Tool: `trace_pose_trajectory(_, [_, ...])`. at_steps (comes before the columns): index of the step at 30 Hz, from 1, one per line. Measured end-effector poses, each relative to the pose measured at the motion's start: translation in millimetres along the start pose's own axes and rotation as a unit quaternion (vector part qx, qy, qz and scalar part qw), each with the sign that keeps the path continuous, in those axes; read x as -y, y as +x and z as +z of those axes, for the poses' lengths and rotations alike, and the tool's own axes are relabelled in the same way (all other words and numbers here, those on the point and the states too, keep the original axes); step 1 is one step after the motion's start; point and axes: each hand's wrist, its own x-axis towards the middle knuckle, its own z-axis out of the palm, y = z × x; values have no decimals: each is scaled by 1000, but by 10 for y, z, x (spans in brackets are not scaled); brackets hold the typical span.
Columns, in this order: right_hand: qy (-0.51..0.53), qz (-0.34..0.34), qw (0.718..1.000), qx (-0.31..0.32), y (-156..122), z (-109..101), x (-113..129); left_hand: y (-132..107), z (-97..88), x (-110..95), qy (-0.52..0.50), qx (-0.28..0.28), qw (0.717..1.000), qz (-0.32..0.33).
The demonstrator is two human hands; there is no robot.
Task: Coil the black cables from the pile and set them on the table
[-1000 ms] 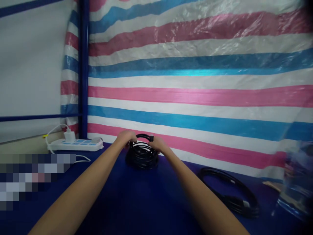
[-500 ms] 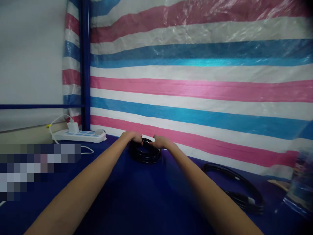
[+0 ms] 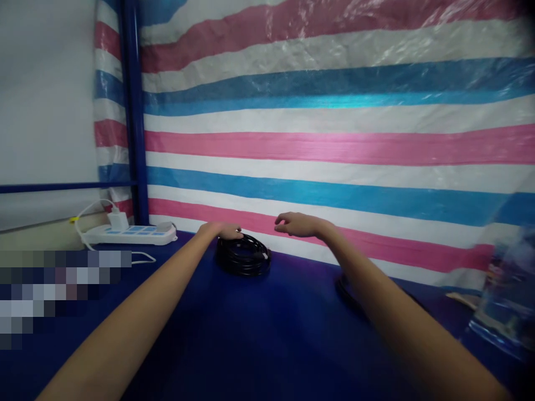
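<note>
A coil of black cable (image 3: 246, 267) lies on the dark blue surface near the striped sheet, with a small light connector end showing on its right side. My left hand (image 3: 225, 230) is closed over the back left of that coil; some of its fingers are hidden. To the right, my right hand (image 3: 298, 224) hovers clear of the coil with thumb and fingers apart, holding nothing. Beneath my right forearm a second loop of black cable (image 3: 350, 298) is partly covered.
A white power strip (image 3: 129, 234) with a white plug and cord stands at the back left, beside a blue post (image 3: 136, 111). A clear plastic container (image 3: 505, 301) sits at the right. The striped sheet (image 3: 313, 145) hangs behind. A pixelated patch covers the left edge.
My right hand has let go of the coil and moved up and to the right, its fingers opening. My left hand stays at the coil, and the view has shifted slightly.
</note>
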Motion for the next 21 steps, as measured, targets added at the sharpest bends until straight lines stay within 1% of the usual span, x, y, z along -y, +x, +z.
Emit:
trace_pose_trajectory(3, [-43, 6, 999, -22, -340, -29, -182, -107, -39, -27, -17, -2, 1000, 9])
trace_pose_trajectory(5, [-80, 15, 996, -23, -652, 38, -310, -252, -168, -48, -35, -29, 999, 27])
trace_pose_trajectory(7, [-109, 38, 993, -12, -990, 168, -431, -448, -371, -98, -51, -68, 995, 48])
trace_pose_trajectory(9, [-133, 83, 988, 8, -1296, 327, -536, -673, -596, -200, -61, -92, 992, 57])
trace_pose_trajectory(10, [-142, 105, 983, 55, -1420, 403, -581, -788, -695, -274, -69, -100, 990, 64])
trace_pose_trajectory(11, [-138, 110, 981, 83, -1520, 468, -620, -899, -777, -362, -81, -113, 988, 73])
trace_pose_trajectory(12, [-129, 111, 981, 97, -1594, 518, -652, -1003, -837, -461, -98, -136, 982, 84])
trace_pose_trajectory(14, [-90, 90, 986, 107, -1670, 566, -695, -1177, -892, -674, -119, -163, 971, 126])
trace_pose_trajectory(16, [9, 78, 992, 95, -1672, 547, -706, -1295, -882, -874, -128, -166, 960, 184])
trace_pose_trajectory(18, [113, 82, 988, 68, -1625, 480, -688, -1355, -848, -1039, -127, -164, 951, 228])
trace_pose_trajectory(21, [223, 109, 969, 8, -1509, 334, -631, -1388, -809, -1231, -113, -158, 946, 259])
